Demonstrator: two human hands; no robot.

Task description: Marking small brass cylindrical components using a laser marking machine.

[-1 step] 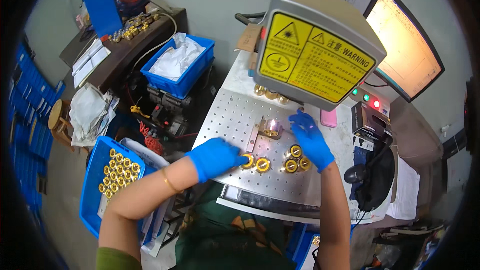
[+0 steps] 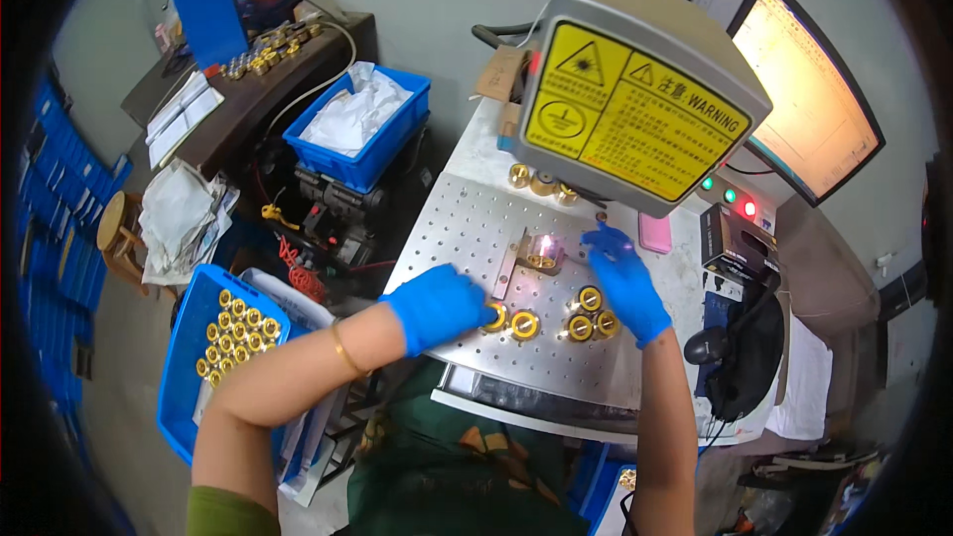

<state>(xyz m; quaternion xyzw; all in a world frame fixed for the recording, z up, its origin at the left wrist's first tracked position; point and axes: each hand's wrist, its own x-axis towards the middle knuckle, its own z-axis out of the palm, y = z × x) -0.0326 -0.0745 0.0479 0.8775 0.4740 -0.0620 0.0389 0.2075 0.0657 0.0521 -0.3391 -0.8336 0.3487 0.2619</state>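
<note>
My left hand [image 2: 437, 310], in a blue glove, is low over the perforated metal plate [image 2: 447, 228]. Its fingers are curled in at the left edge of a round brass fitting [image 2: 495, 317], which they partly cover. Another brass fitting [image 2: 524, 325] lies just right of that one. My right hand [image 2: 625, 283], also gloved in blue, hovers right of a small fixture with a brass piece [image 2: 542, 254] under pinkish light. Its fingers are loosely bent and a little apart, with nothing visible in them. Several brass fittings [image 2: 592, 323] stand in a cluster below it.
A grey machine head [image 2: 645, 20] with a yellow warning label overhangs the plate. More brass parts [image 2: 543, 185] stand behind it. A blue bin of fittings [image 2: 187, 417] is at left, a monitor [image 2: 809, 89] at right. A pink phone-like object [image 2: 654, 232] lies by the plate.
My left hand has shifted slightly right and up, its fingers now more curled at the brass fitting. The right hand has barely moved. The whole view has shifted a little.
</note>
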